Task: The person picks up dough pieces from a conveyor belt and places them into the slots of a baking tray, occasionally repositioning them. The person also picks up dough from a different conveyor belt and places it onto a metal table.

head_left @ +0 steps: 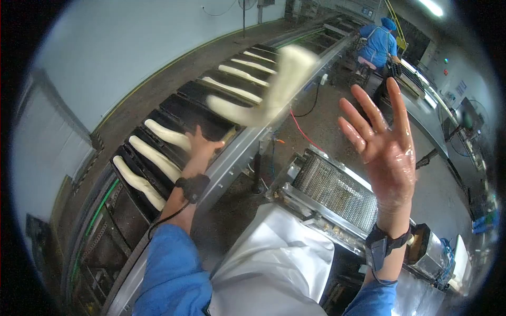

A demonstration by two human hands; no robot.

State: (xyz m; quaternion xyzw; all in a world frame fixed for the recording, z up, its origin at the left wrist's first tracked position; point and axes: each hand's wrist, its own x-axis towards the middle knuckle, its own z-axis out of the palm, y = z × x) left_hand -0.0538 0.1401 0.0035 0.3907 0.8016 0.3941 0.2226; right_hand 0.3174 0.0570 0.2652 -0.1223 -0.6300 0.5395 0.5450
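My right hand (387, 147) is raised, glossy fingers spread wide, holding nothing. A long pale soft dough strip (274, 95) hangs blurred in the air up-left of it. My left hand (200, 145) rests on the black conveyor tray (195, 110); I cannot tell its grip.

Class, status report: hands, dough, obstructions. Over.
Left hand open on conveyor tray by dough strips. Right hand raised, fingers spread, empty. Blurred dough piece airborne. Nothing blocking.

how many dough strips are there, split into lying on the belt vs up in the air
dough strips lying on the belt: 7
dough strip in the air: 1
total: 8
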